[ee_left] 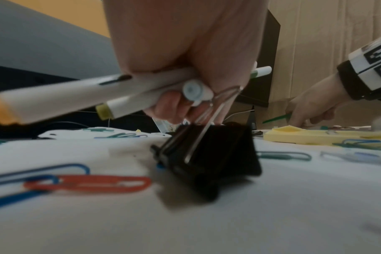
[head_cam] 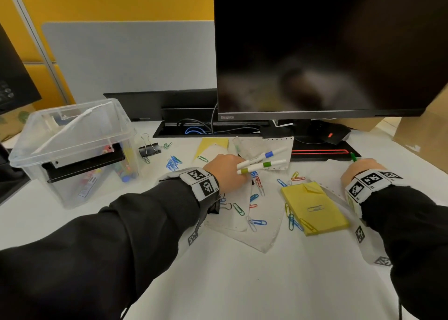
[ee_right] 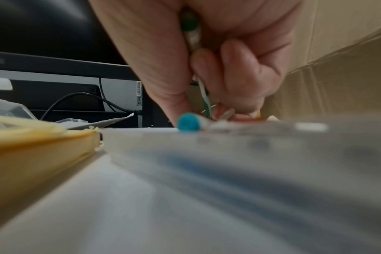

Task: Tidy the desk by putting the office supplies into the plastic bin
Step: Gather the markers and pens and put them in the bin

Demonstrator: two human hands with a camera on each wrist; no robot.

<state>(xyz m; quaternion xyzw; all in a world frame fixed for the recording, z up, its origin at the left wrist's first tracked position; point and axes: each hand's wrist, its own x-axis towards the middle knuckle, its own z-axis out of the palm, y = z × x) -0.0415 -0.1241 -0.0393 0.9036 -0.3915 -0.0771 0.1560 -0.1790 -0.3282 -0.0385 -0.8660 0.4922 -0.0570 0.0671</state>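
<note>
A clear plastic bin (head_cam: 48, 188) stands at the left with several supplies inside. My left hand (head_cam: 225, 171) grips several white markers (head_cam: 261, 160) at mid-desk; in the left wrist view the markers (ee_left: 120, 89) stick out to the left of the curled fingers (ee_left: 172, 106). A black binder clip (ee_left: 207, 154) sits on the desk just under that wrist, wire handle raised. My right hand (head_cam: 361, 170) is at the right with a green pen (ee_right: 190, 25) gripped in it, and its fingertips (ee_right: 239, 96) reach down beside a blue-capped marker end (ee_right: 188, 123).
Coloured paper clips (head_cam: 257, 221) lie scattered over loose perforated sheets (head_cam: 261, 234). A yellow sticky pad (head_cam: 315, 208) lies between my hands. Another binder clip (head_cam: 149, 149) sits by the bin. A monitor (head_cam: 315, 52), a cable tray (head_cam: 206, 128) and a cardboard box (head_cam: 424, 130) line the back.
</note>
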